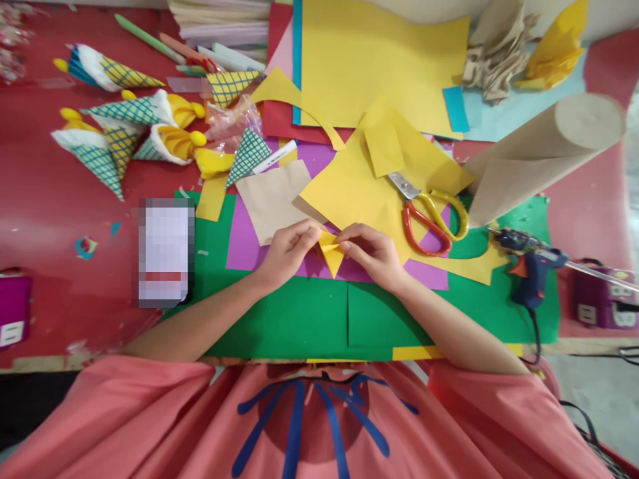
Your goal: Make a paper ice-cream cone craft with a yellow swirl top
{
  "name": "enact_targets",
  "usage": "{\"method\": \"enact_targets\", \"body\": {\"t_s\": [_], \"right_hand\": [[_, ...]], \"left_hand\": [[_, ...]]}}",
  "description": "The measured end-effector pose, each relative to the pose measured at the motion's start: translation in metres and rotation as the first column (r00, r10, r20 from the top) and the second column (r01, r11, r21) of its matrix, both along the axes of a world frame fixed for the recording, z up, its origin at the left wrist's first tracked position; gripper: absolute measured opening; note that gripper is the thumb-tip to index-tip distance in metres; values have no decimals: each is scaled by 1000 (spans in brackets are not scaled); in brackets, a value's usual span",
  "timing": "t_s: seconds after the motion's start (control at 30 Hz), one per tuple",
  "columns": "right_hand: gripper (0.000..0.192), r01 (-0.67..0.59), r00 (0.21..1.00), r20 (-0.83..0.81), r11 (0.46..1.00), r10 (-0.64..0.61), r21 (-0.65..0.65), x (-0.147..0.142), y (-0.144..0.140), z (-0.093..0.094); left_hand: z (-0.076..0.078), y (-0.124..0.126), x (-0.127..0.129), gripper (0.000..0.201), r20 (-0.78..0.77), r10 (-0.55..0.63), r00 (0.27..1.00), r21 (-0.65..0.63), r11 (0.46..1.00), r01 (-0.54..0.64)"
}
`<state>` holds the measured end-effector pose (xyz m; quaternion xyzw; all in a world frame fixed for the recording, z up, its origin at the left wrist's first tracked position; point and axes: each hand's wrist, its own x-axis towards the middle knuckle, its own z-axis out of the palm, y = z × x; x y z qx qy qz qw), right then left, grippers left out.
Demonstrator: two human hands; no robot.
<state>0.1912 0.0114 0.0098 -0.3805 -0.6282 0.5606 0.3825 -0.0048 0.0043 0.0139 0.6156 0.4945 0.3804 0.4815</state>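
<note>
Both hands with fingers clamped on yellow paper, pointing lengthwise bodyward.

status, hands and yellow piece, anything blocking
Left hand and right hand pinching yellow piece. Pointed end toward wearer. Scissors beyond right hand, not blocking.

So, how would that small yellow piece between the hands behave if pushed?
The small yellow piece looks paper-thin, so probably light and bendable. Being folded likely stiffens it somewhat, though it may spring open if the left hand and right hand let go.
</note>
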Motion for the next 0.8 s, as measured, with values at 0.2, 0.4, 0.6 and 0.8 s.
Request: {"method": "enact_targets", "body": {"t_s": [0.2,0.4,0.6,0.8], "right_hand": [[23,75,997,11,996,-74,-57,-3,-3,-4],[28,50,997,-55,991,-58,-123,-4,-3,-1],[25,27,998,55,995,-22,-94,-1,1,2],[24,54,994,96,998,-52,-20,-1,1,-1]], "left_hand": [[-2,-4,2,38,97,-86,992,-13,996,88],[-5,-7,4,24,13,-33,999,53,998,32],[-4,-8,4,25,-7,14,1000,68,998,-13],[-2,-6,4,27,26,-5,1000,18,1000,4]]}}
